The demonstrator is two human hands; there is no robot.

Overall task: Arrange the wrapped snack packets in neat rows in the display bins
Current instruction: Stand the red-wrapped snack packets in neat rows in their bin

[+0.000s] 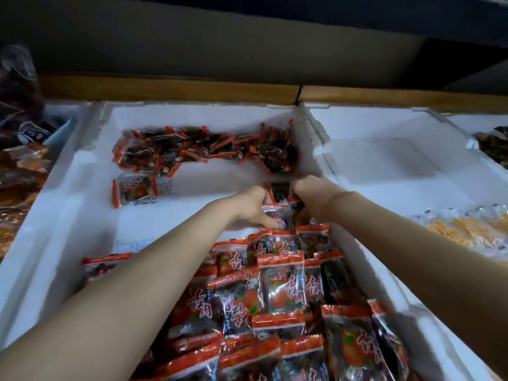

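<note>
A white foam bin (82,166) holds red-and-clear snack packets. Several lie heaped along its far wall (209,148), one lies alone at the left (134,189), and overlapping rows (277,292) fill the near half. My left hand (251,206) and my right hand (313,198) meet at the far end of the near rows, by the bin's right wall. Both grip a small bunch of packets (280,200) between them, fingers curled round the wrappers. How many packets are in the bunch is hidden by the hands.
A second foam bin (384,160) to the right holds yellow packets (464,229) at its near right. Brown packets (22,171) fill a bin at the far left. A wooden ledge (192,90) runs behind the bins.
</note>
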